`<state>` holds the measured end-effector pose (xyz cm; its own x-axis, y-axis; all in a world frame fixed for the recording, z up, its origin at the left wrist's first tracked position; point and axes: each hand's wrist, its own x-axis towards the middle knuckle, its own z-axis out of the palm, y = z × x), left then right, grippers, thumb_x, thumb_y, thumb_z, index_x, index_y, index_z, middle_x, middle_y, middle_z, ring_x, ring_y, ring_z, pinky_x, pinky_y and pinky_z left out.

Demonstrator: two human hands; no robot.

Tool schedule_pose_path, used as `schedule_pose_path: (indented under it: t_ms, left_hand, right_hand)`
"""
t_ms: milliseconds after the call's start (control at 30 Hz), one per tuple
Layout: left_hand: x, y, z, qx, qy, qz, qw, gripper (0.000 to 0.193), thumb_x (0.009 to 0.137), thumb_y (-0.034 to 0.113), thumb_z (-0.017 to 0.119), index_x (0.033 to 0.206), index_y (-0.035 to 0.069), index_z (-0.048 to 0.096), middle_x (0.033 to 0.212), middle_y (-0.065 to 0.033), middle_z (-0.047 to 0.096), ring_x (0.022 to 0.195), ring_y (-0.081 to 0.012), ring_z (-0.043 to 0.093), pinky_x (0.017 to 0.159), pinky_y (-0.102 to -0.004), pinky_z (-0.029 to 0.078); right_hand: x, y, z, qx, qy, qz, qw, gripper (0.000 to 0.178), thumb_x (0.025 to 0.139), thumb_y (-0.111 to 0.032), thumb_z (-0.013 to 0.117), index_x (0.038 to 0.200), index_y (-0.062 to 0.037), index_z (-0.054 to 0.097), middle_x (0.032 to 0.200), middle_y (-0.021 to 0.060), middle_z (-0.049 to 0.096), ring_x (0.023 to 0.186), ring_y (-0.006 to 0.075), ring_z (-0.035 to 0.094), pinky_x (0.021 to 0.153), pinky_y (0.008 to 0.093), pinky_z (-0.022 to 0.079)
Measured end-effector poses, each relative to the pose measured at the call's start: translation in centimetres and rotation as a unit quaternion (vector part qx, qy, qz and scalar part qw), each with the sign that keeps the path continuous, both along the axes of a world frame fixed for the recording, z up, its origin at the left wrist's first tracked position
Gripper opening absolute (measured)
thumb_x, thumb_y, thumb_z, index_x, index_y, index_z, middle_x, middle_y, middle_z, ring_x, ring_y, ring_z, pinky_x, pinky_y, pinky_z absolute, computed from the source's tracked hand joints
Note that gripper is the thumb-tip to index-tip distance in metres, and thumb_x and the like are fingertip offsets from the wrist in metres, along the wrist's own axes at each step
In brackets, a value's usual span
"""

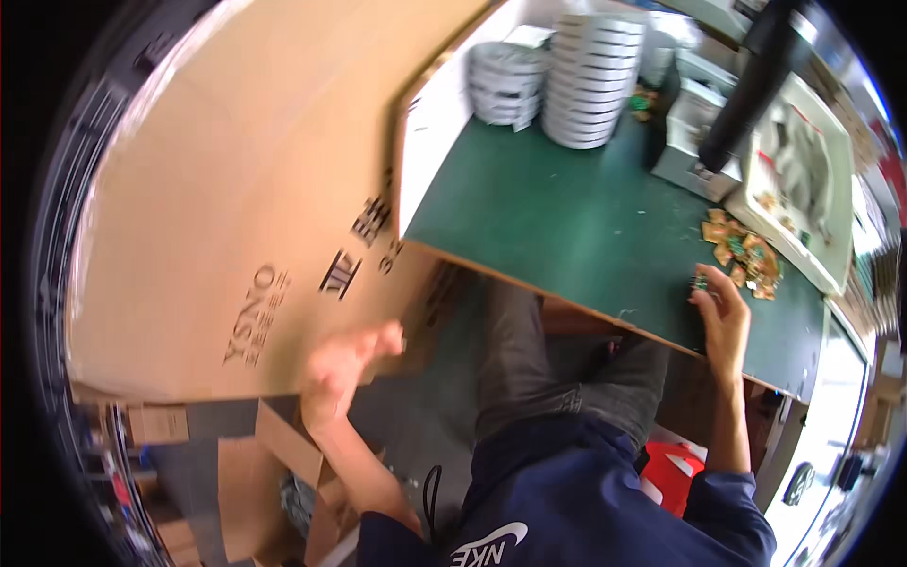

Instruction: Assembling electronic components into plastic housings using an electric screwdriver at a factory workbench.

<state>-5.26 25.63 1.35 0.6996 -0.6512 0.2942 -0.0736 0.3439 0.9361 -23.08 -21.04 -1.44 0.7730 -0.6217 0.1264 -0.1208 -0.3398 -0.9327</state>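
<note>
My right hand [726, 317] is at the front right of the green-topped table [567, 217]. Its thumb and fingertips pinch a small green circuit board piece [699, 282]. Just beyond it lies a loose pile of small copper-coloured and green pieces [742, 250]. Away from the table on the left, my left hand [345, 369] is raised in front of a large cardboard carton [217, 217]. Slightly smeared by motion, its bent fingers stand apart from the thumb, and nothing shows clearly between them. Below that hand sits an opened cardboard box [250, 501].
Stacked white reels [592, 80] and a shorter reel stack [507, 85] stand at the table's back. A grey-white box [694, 142] and a white tray [827, 250] line the right, under a black tube [756, 90]. Something red [673, 477] lies below the table.
</note>
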Motion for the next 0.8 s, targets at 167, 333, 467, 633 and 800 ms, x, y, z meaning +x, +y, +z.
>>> schedule_pose_path:
  t_ms: [167, 333, 467, 633, 800]
  left_hand:
    - [13.2, -22.7, 14.3, 0.175, -0.301, 0.010, 0.938, 0.049, 0.096, 0.030, 0.074, 0.132, -0.001, 0.063, 0.143, -0.0126, 0.061, 0.139, -0.0263, 0.051, 0.112, -0.0437, 0.042]
    - [23.3, -36.8, 18.6, 0.405, -0.417, -0.035, 0.813, 0.115, 0.074, 0.091, 0.060, 0.141, -0.002, 0.058, 0.145, -0.0247, 0.056, 0.144, -0.0366, 0.045, 0.121, -0.0501, 0.030]
    - [26.5, -42.3, 16.4, 0.498, -0.405, -0.059, 0.764, 0.106, 0.072, 0.089, 0.066, 0.130, 0.000, 0.069, 0.133, -0.0244, 0.065, 0.130, -0.0360, 0.057, 0.107, -0.0508, 0.044]
    - [26.3, -42.0, 16.6, 0.448, -0.424, -0.056, 0.785, 0.097, 0.064, 0.085, 0.071, 0.107, -0.001, 0.079, 0.124, -0.0273, 0.069, 0.121, -0.0402, 0.064, 0.101, -0.0490, 0.050]
    - [23.6, -36.3, 17.5, 0.244, -0.336, 0.089, 0.905, 0.100, 0.073, 0.080, 0.067, 0.133, -0.001, 0.063, 0.118, -0.0195, 0.070, 0.113, -0.0298, 0.066, 0.097, -0.0444, 0.051]
  right_hand:
    - [-1.2, -0.5, 0.0, 0.012, -0.005, 0.004, 1.000, 0.036, 0.094, 0.007, 0.066, 0.129, -0.0013, 0.068, 0.104, -0.0004, 0.066, 0.092, 0.0055, 0.060, 0.085, 0.0213, 0.050]
    - [-1.0, -0.2, -0.3, 0.070, -0.041, -0.008, 0.997, 0.036, 0.097, 0.005, 0.066, 0.132, 0.0037, 0.063, 0.102, -0.0004, 0.066, 0.091, 0.0060, 0.062, 0.086, 0.0220, 0.052]
    - [-0.5, 0.0, -0.1, 0.086, -0.057, -0.018, 0.995, 0.034, 0.096, 0.003, 0.069, 0.130, 0.0028, 0.064, 0.095, 0.0012, 0.063, 0.086, 0.0074, 0.063, 0.082, 0.0240, 0.054]
    - [-0.7, -0.3, 0.1, 0.105, -0.059, -0.012, 0.993, 0.034, 0.097, 0.002, 0.067, 0.131, 0.0040, 0.063, 0.098, 0.0013, 0.064, 0.088, 0.0072, 0.062, 0.082, 0.0243, 0.054]
    - [-0.8, -0.2, 0.1, 0.104, -0.052, -0.003, 0.993, 0.034, 0.098, 0.000, 0.067, 0.131, 0.0054, 0.061, 0.102, 0.0018, 0.065, 0.091, 0.0073, 0.062, 0.084, 0.0244, 0.054]
